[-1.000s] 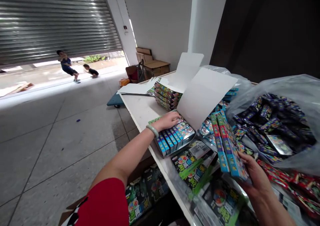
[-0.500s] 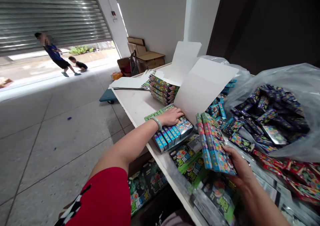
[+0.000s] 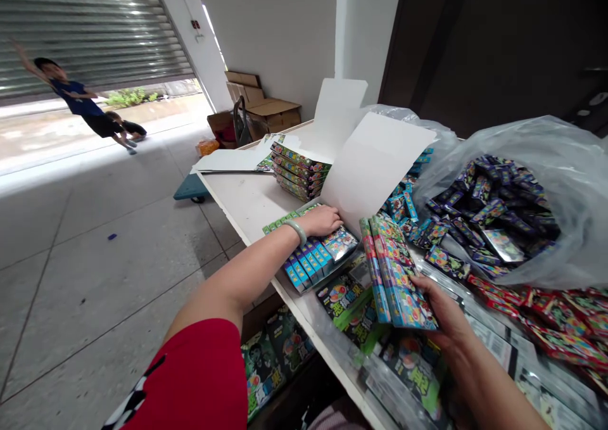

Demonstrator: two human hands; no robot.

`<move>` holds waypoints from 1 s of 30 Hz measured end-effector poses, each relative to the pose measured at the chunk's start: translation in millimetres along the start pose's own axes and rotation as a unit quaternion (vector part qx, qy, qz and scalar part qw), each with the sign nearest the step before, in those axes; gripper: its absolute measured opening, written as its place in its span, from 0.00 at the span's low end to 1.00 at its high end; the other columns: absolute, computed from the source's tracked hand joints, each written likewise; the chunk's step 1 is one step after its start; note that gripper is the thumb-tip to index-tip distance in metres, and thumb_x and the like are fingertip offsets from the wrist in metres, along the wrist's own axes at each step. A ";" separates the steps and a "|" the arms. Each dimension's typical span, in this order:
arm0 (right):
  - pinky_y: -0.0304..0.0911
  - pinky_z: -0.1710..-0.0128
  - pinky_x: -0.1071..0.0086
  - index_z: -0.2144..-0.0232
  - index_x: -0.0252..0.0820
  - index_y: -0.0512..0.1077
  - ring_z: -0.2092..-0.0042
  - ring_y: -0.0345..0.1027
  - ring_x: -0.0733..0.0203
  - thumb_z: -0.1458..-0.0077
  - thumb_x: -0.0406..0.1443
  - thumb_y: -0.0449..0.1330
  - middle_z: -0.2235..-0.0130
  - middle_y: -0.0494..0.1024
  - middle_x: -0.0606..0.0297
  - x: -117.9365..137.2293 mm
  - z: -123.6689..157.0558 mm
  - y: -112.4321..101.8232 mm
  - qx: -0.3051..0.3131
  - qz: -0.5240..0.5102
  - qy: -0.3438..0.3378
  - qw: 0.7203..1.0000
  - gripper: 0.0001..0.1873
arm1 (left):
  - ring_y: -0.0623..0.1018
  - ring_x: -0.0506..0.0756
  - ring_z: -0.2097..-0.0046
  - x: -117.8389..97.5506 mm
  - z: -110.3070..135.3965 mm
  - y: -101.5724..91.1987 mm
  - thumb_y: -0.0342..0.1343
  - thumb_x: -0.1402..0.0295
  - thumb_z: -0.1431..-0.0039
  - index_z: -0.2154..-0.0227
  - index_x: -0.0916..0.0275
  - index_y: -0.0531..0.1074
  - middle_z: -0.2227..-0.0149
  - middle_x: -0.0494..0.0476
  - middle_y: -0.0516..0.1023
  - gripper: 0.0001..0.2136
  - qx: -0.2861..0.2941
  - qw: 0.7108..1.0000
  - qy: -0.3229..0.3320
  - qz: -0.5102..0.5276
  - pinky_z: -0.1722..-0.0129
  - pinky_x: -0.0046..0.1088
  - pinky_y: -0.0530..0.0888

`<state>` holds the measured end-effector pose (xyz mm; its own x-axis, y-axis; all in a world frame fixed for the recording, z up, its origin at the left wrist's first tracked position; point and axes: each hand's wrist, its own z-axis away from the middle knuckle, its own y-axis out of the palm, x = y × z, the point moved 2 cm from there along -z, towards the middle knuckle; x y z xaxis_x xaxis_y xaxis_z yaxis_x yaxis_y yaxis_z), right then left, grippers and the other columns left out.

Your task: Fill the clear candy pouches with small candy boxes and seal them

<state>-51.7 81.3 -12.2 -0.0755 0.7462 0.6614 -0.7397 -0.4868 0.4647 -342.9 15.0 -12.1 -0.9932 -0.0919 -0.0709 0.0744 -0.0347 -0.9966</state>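
My left hand (image 3: pixel 323 220), with a pale bangle at the wrist, lies palm down on small candy packs (image 3: pixel 308 260) standing in rows in a shallow box. Its fingers are laid across the packs near the box's raised white lid (image 3: pixel 375 170); the fingertips are partly hidden. Two stacked rows of small colourful candy packs (image 3: pixel 396 271), green, red, purple and blue in bands, are in my right hand (image 3: pixel 439 309), tilted beside the box. My right fingers are closed round their near side, and some are hidden behind them.
Behind the box stand stacked filled boxes (image 3: pixel 297 170). Plastic bags hold blue packs (image 3: pixel 403 202) and purple packs (image 3: pixel 494 208); red packs (image 3: pixel 555 322) lie at right. Printed black-green packaging (image 3: pixel 346 297) covers the near table edge. Cardboard boxes (image 3: pixel 270 110) and two people are farther off.
The view has turned slightly right, so the table appears farther left. My hands keep nearly the same places on the packs. One person by the shutter has raised an arm.
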 end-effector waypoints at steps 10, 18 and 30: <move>0.76 0.70 0.63 0.54 0.40 0.72 0.70 0.79 0.51 0.55 0.31 0.63 0.72 0.83 0.64 0.1 -3.4 1.1 -0.010 -0.006 0.018 1.000 0.22 | 0.74 0.56 0.53 3.3 3.8 5.5 0.43 0.62 0.33 0.58 0.60 0.76 0.55 0.59 0.76 0.16 0.011 1.000 -0.017 -0.020 0.51 0.33 0.65; 0.76 0.70 0.64 0.54 0.41 0.72 0.71 0.79 0.52 0.56 0.32 0.65 0.69 0.83 0.64 -1.9 -2.1 2.2 -0.004 0.003 0.009 1.000 0.23 | 0.75 0.58 0.57 -0.7 -6.5 4.2 0.42 0.61 0.32 0.62 0.64 0.77 0.59 0.62 0.78 0.18 0.030 0.999 -0.034 -0.015 0.51 0.38 0.67; 0.74 0.78 0.66 0.50 0.41 0.67 0.75 0.77 0.52 0.59 0.32 0.66 0.71 0.83 0.64 0.4 7.7 -1.0 -0.008 0.004 0.023 1.000 0.30 | 0.76 0.56 0.53 -1.1 -12.9 1.1 0.53 0.61 0.35 0.54 0.64 0.71 0.52 0.60 0.74 0.13 0.120 0.991 -0.045 -0.029 0.52 0.42 0.74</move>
<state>-45.9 78.6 -7.9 -0.1119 0.7623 0.6375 -0.7495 -0.4860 0.4495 -342.9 27.9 -13.7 -0.9852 -0.1712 0.0017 0.0467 -0.2783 -0.9594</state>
